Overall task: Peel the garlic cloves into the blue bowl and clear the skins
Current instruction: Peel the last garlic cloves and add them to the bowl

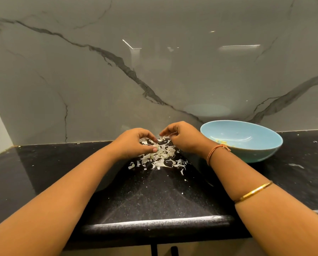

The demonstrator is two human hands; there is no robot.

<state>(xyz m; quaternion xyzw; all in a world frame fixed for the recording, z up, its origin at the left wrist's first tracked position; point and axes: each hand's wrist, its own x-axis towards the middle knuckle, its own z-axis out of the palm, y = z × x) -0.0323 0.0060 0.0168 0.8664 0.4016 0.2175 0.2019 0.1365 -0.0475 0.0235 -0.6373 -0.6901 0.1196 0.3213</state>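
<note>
Two hands gather garlic skins (161, 157) on the black desk (154, 196)
The left hand (134, 143) curls its fingers and thumb around part of the pile; the right hand (183, 140) keeps bent fingers (168, 134) just over it, and I cannot tell if they hold something. The blue bowl (256, 154) stands just right of the right fingers, with peeled cloves (220, 142) inside

Both forearms bare. Right wrist: orange thread band (215, 153). Further up right forearm: thin gold bangle (254, 191).
</note>
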